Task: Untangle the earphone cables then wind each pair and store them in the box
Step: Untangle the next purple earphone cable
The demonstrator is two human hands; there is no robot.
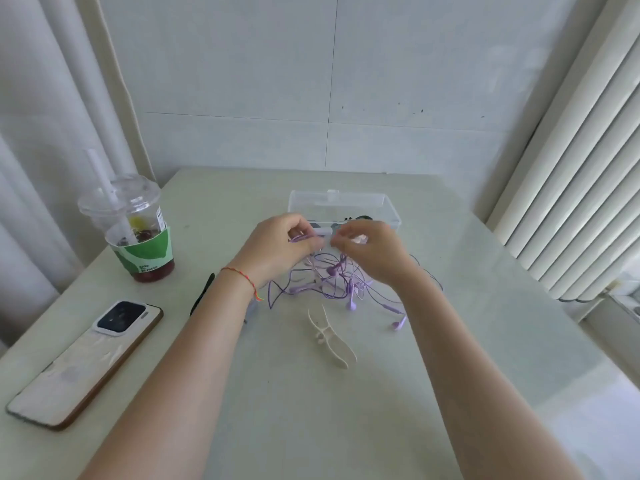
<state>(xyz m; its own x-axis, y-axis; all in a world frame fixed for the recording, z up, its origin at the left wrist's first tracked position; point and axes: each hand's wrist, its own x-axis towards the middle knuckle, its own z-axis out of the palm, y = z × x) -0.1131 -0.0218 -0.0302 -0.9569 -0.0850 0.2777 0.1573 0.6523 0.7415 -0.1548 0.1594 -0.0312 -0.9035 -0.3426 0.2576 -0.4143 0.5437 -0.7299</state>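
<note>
Nearest to me on the counter (311, 427), at the left edge, I see a phone (86, 362) lying face down, its camera block pointing away from me. Near the middle lies a white cable winder (330, 337), flat and apart from everything else. A black winder-like piece (202, 294) shows just beyond my left forearm, partly hidden by it.

Past that sits the tangle of purple earphone cables (336, 282), spread loosely on the counter with several earbuds lying at its near and right edges. Part of the tangle rises from the heap to my hands.

My left hand (277, 247), with a red string bracelet (242, 277) at the wrist, has its fingers curled around a bunch of purple cable and pinches one end of a small pale piece. My right hand (370, 251) is curled as well, fingertips pinching the other end of that piece, with cable strands hanging below it. The two hands nearly touch, raised just above the heap.

Directly behind the hands stands the clear plastic box (346, 206), open at the top, with something dark inside that I cannot make out. Far left stands a lidded drink cup (135, 230) with a straw and a green sleeve.
</note>
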